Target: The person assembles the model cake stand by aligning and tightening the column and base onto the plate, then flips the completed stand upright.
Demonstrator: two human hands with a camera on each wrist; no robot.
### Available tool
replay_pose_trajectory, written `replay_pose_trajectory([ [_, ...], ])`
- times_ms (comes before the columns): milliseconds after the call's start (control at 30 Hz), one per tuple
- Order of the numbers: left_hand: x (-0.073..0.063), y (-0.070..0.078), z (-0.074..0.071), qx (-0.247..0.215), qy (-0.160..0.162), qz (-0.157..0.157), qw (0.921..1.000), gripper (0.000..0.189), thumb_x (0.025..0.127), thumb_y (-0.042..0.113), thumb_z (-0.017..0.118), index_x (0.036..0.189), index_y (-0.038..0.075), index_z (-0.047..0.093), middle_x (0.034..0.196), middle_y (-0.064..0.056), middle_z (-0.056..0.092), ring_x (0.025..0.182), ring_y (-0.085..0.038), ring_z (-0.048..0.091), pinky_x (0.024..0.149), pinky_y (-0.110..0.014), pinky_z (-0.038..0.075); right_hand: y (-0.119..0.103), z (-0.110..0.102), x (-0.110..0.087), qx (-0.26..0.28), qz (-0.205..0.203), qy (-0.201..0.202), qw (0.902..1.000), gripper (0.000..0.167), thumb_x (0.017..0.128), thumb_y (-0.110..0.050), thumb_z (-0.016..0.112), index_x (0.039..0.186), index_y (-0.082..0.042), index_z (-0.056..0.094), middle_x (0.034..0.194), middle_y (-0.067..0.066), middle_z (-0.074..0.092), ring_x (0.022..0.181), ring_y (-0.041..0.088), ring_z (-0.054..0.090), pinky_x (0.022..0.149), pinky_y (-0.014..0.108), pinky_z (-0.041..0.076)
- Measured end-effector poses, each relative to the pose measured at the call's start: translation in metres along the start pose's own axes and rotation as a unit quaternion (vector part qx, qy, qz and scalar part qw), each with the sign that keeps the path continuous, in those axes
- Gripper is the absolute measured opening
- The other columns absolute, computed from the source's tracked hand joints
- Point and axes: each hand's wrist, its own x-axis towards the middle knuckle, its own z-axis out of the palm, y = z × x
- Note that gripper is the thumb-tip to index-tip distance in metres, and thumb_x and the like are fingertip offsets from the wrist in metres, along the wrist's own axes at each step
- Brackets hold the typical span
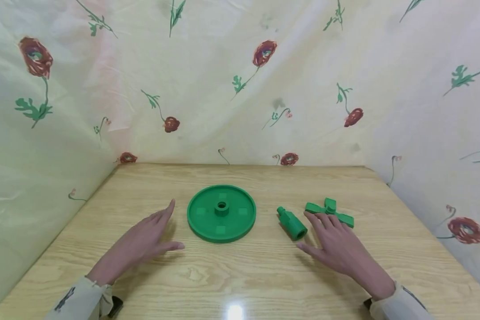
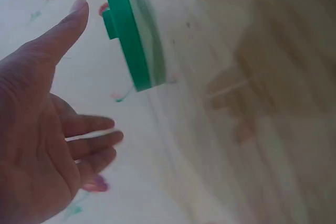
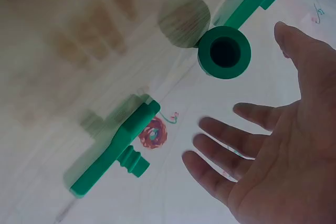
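Note:
A round green disc (image 1: 202, 222) with a raised rim and a hollow hub lies on the table. To its left hovers my left hand (image 1: 142, 242), palm inward, fingers extended and holding nothing; the disc's edge (image 2: 128, 40) shows beyond the thumb in the left wrist view. A green bottle-shaped piece (image 1: 291, 224) lies on its side, its hollow end (image 3: 241, 53) facing the right wrist camera. Just right of it is my right hand (image 1: 338, 246), fingers spread and nothing held. Its fingertips overlap a green three-armed piece (image 1: 316, 208), which has a ridged central stub (image 3: 134, 162).
The light wood-grain table (image 1: 208, 284) ends against a flower-printed cloth (image 1: 208, 89) hung at the back and both sides. Dark bands show at the left wrist (image 1: 115, 306) and the right wrist (image 1: 368, 304).

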Motion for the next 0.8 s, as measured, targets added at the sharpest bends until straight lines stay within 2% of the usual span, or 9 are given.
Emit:
replay_pose_trajectory([
  [167, 0.023, -0.007, 0.004, -0.085, -0.034, -0.031, 0.9953, 0.116, 0.088, 0.058, 0.076, 0.162, -0.006, 0.016, 0.154, -0.031, 0.043, 0.139, -0.047, 0.045, 0.106, -0.060, 0.044, -0.004, 0.002, 0.011, -0.019, 0.024, -0.029, 0.9991, 0.072, 0.091, -0.054, 0.075, 0.132, 0.004, 0.061, 0.112, 0.019, 0.068, 0.100, 0.038, 0.063, 0.083, 0.053, 0.055],
  [267, 0.035, -0.011, 0.007, -0.114, -0.050, -0.044, 0.9913, 0.114, 0.086, 0.056, 0.080, 0.160, -0.010, 0.022, 0.155, -0.031, 0.042, 0.140, -0.047, 0.044, 0.107, -0.061, 0.042, -0.005, 0.003, 0.016, -0.022, 0.033, -0.043, 0.9983, 0.071, 0.091, -0.056, 0.074, 0.127, 0.005, 0.063, 0.106, 0.018, 0.070, 0.094, 0.036, 0.065, 0.080, 0.051, 0.057],
  [400, 0.048, -0.016, 0.010, -0.141, -0.062, -0.045, 0.9870, 0.111, 0.085, 0.053, 0.082, 0.157, -0.012, 0.027, 0.157, -0.032, 0.038, 0.143, -0.048, 0.039, 0.111, -0.062, 0.038, -0.005, 0.004, 0.019, -0.014, 0.038, -0.051, 0.9979, 0.071, 0.091, -0.056, 0.074, 0.124, 0.006, 0.065, 0.106, 0.019, 0.070, 0.092, 0.035, 0.065, 0.080, 0.050, 0.057],
  [533, 0.059, -0.017, 0.013, -0.157, -0.060, -0.038, 0.9851, 0.113, 0.084, 0.052, 0.084, 0.157, -0.013, 0.027, 0.158, -0.032, 0.035, 0.145, -0.048, 0.035, 0.112, -0.062, 0.036, -0.005, 0.005, 0.022, -0.008, 0.038, -0.052, 0.9979, 0.068, 0.090, -0.055, 0.075, 0.121, 0.005, 0.066, 0.104, 0.018, 0.070, 0.091, 0.034, 0.065, 0.078, 0.049, 0.057],
  [800, 0.068, -0.018, 0.022, -0.192, -0.081, -0.031, 0.9775, 0.118, 0.081, 0.050, 0.087, 0.157, -0.014, 0.023, 0.162, -0.030, 0.029, 0.148, -0.046, 0.030, 0.113, -0.062, 0.035, -0.005, 0.008, 0.025, 0.011, 0.047, -0.083, 0.9954, 0.068, 0.091, -0.054, 0.075, 0.122, 0.005, 0.065, 0.106, 0.017, 0.070, 0.095, 0.036, 0.065, 0.077, 0.049, 0.058],
])
